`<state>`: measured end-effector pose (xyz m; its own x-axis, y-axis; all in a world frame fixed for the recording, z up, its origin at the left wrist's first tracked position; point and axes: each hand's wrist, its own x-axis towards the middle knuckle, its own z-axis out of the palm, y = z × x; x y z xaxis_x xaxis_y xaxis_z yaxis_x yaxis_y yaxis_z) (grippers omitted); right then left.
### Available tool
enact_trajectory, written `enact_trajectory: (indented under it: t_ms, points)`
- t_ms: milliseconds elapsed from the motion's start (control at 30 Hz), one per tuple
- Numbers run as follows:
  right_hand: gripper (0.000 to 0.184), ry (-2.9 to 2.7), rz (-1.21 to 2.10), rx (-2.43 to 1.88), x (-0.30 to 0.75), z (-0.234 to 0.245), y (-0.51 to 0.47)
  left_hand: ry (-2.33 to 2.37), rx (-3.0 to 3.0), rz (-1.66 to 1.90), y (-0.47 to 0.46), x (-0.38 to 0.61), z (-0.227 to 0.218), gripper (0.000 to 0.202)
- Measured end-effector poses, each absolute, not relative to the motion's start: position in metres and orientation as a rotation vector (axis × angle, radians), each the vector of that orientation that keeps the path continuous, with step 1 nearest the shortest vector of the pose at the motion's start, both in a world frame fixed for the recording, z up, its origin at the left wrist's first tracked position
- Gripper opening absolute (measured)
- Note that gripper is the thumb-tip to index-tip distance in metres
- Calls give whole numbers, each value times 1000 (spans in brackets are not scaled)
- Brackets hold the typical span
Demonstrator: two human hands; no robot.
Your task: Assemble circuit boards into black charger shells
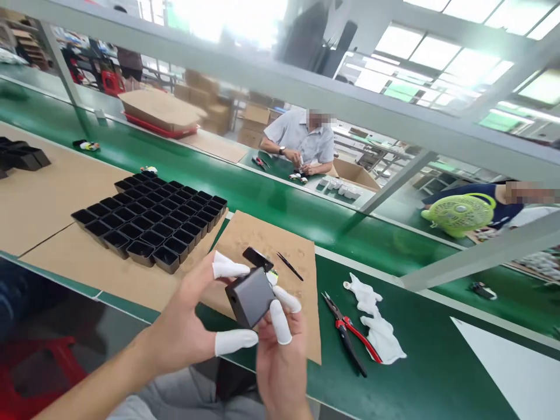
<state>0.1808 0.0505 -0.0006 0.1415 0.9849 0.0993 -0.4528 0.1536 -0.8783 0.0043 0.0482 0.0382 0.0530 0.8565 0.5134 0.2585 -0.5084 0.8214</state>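
A black, square-sided plastic box (251, 297) is held up between both of my hands, a small hole in its left face. My left hand (188, 321) spans it, white-cotted index finger at the upper edge and thumb by the lower corner. My right hand (282, 344) grips its right side with white-cotted fingertips. Just behind the box, a black part (258, 258) and a small white-and-green piece (273, 276) lie on the cardboard sheet (301, 315), partly hidden. Black tweezers (289, 266) rest to their right.
Rows of black open boxes (153, 221) stand at left on cardboard. Needle-nose pliers (347, 338) and crumpled white cloth pieces (371, 315) lie at right on the green bench. A slanted metal post (394, 186) rises ahead. Across the bench sits a person (301, 140); a green fan (461, 213) is farther right.
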Motion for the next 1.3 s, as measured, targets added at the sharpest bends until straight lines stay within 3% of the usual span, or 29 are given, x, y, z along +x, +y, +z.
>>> enact_trajectory:
  t_ms: [133, 267, 600, 867, 967, 1167, 1300]
  points:
    - [29, -462, 1492, -738, 145, -26, 9, 1187, 1486, 1524, 9, 12, 20, 48]
    - [38, -425, 1583, -690, 125, -43, -20, 1241, 1315, 1538, -15, 19, 11, 54]
    - [36, -449, 1673, -628, 117, -24, -43, 1146, 1257, 1533, -36, 12, 31, 53]
    - [45, -550, 1660, -708, 123, -24, -42, 1095, 1209, 1535, -33, 12, 18, 61]
    - [43, -628, 1392, -832, 143, -27, -33, 1120, 1245, 1540, -24, 9, 0, 62]
    - [37, -1377, 178, -1249, 237, -43, 6, 1377, 1345, 1415, 23, 1, -51, 54]
    - [30, -1494, -8, -1373, 270, -62, 17, 1387, 1475, 1187, 48, 4, -73, 53]
